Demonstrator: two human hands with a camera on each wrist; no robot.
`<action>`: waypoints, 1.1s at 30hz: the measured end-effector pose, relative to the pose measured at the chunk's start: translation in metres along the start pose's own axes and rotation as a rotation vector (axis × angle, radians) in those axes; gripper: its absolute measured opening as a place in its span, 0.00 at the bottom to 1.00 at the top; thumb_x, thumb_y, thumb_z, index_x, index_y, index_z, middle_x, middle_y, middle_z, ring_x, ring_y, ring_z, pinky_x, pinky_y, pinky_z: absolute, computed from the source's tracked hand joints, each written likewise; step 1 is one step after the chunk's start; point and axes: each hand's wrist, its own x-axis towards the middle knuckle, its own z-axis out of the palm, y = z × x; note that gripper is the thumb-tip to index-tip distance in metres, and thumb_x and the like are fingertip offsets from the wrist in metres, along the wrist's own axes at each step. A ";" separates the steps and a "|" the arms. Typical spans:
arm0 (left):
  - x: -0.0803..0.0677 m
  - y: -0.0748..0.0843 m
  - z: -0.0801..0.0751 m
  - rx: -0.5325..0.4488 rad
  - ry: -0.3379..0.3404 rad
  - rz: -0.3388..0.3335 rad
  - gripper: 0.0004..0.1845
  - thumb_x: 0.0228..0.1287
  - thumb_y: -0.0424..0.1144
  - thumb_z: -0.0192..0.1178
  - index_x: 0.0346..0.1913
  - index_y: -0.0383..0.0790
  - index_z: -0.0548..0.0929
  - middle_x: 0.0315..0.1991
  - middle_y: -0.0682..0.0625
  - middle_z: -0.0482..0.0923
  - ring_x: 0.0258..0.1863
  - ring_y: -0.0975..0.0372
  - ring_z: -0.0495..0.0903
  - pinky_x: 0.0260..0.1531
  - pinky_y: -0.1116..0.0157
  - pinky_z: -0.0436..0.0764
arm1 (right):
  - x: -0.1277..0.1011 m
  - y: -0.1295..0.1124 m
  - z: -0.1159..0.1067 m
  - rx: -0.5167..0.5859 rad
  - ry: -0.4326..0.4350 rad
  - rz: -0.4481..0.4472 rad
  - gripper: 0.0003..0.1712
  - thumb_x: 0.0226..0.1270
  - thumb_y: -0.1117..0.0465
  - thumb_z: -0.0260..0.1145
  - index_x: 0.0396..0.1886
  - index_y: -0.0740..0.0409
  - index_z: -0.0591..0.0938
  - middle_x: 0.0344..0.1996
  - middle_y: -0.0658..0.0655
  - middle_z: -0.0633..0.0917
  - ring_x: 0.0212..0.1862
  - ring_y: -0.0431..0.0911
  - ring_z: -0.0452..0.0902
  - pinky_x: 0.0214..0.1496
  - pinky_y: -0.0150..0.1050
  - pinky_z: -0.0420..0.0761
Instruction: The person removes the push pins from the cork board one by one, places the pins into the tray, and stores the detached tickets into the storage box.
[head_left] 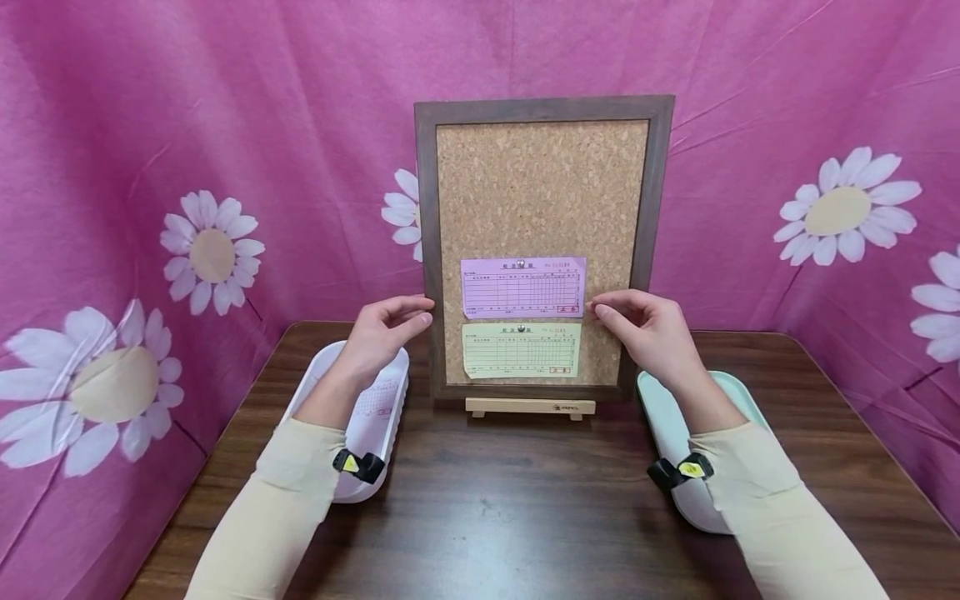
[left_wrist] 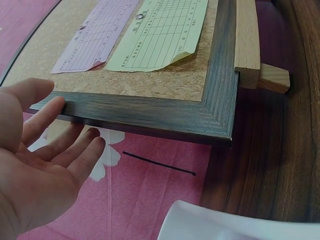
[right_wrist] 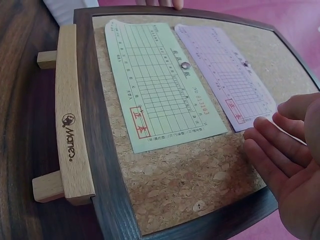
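Two hands: both loosely spread, gripping nothing.
Left hand (head_left: 378,332): fingertips touching the left edge of the dark wood-framed cork board (head_left: 542,187).
Right hand (head_left: 651,331): fingers just beside the board's right edge.
Board: upright on a pale wooden stand (head_left: 529,407), at the brown wooden table's (head_left: 517,508) far edge.
Pinned slips: purple paper slip (head_left: 522,287) above yellow-green paper slip (head_left: 521,350).
Table sides: white oval tray (head_left: 378,433) left, pale green oval tray (head_left: 693,500) right.

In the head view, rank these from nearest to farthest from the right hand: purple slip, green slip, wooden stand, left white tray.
1. Purple slip: its right edge lies just left of the right hand's fingertips.
2. Green slip: below the purple one, lower left of the hand.
3. Wooden stand: under the cork board.
4. Left white tray: far side, beneath the left forearm.
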 end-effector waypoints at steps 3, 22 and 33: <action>0.001 -0.001 0.001 0.011 -0.010 -0.003 0.21 0.75 0.29 0.63 0.66 0.23 0.81 0.70 0.30 0.79 0.53 0.75 0.83 0.58 0.76 0.81 | 0.001 -0.001 0.001 0.012 -0.001 -0.006 0.12 0.79 0.61 0.69 0.53 0.64 0.91 0.48 0.69 0.92 0.39 0.27 0.84 0.39 0.23 0.82; 0.001 0.000 0.010 0.080 -0.028 -0.025 0.19 0.75 0.33 0.66 0.64 0.29 0.85 0.74 0.34 0.76 0.78 0.48 0.71 0.74 0.58 0.75 | 0.009 -0.007 0.010 0.031 -0.025 -0.002 0.13 0.79 0.61 0.69 0.53 0.64 0.90 0.46 0.70 0.92 0.35 0.31 0.83 0.31 0.26 0.79; 0.002 0.002 0.017 0.084 -0.046 -0.031 0.19 0.75 0.34 0.65 0.63 0.27 0.85 0.82 0.31 0.63 0.86 0.46 0.56 0.81 0.46 0.67 | 0.012 -0.012 0.015 0.030 0.005 -0.013 0.13 0.78 0.63 0.69 0.54 0.67 0.90 0.49 0.70 0.92 0.39 0.25 0.83 0.38 0.22 0.81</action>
